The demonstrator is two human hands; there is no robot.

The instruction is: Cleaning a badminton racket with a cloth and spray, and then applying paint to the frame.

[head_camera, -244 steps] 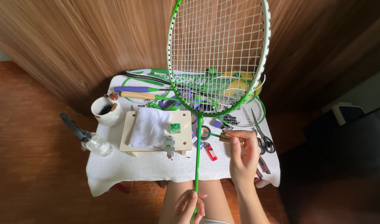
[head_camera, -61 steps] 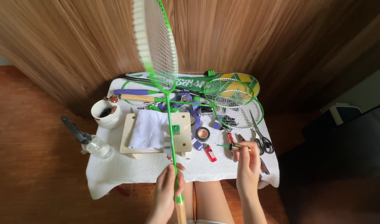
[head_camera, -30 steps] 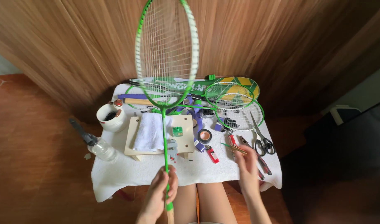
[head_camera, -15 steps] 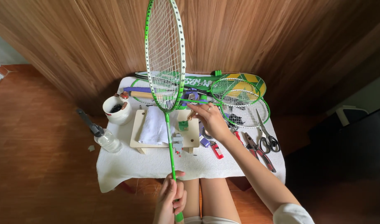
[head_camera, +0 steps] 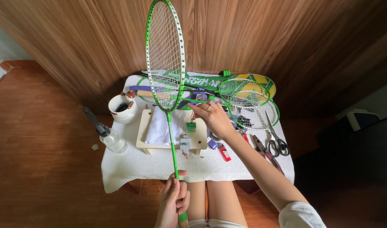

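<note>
My left hand (head_camera: 173, 202) grips the handle of a green badminton racket (head_camera: 165, 55) and holds it upright over a small table, its strung head turned nearly edge-on. My right hand (head_camera: 213, 118) reaches forward over the table, fingertips near the lower edge of the racket's head. It seems to pinch something small, but I cannot make out what. Below that hand lie a wooden board (head_camera: 197, 143) with a white cloth (head_camera: 159, 131), a small green block (head_camera: 191, 126) and a metal clamp (head_camera: 185, 145).
A white-covered table (head_camera: 155, 169) carries more green rackets (head_camera: 248, 99), a racket bag (head_camera: 210, 79), a white cup (head_camera: 122, 112), a clear bottle (head_camera: 110, 137), scissors (head_camera: 276, 139), pliers (head_camera: 263, 152) and a red lighter (head_camera: 223, 152). Wood panelling stands behind; my knees (head_camera: 210, 198) sit under the front edge.
My right hand has left the tools at the table's right and stretched forward to the racket head. The racket has twisted from face-on to nearly edge-on.
</note>
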